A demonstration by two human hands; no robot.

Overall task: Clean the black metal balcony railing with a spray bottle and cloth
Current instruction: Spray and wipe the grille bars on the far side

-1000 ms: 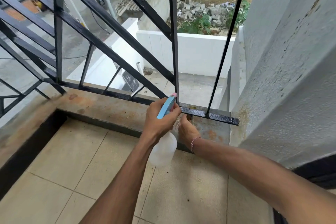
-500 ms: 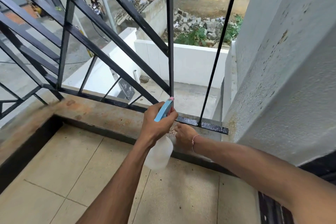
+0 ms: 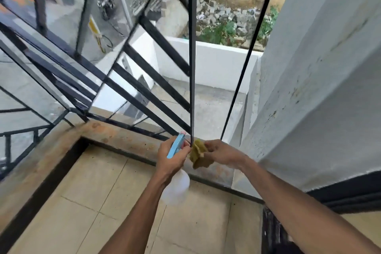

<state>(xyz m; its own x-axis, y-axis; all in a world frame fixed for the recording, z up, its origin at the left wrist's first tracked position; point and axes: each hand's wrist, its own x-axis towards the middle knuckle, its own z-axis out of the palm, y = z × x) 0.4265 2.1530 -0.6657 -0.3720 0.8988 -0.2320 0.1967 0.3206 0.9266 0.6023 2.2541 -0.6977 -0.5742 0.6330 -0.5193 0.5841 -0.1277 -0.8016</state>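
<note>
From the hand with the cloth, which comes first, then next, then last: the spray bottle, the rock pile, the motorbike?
From the right hand:
1. Spray bottle, just left, gripped by the left hand.
2. Rock pile, outside, straight beyond the railing.
3. Motorbike, far upper left, on the street.

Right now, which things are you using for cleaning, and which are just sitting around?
For the job:
- spray bottle, held in the left hand
- yellowish cloth, pinched by the right hand
- black railing

Just around:
- motorbike down below
- pile of stone blocks
- white wall
</note>
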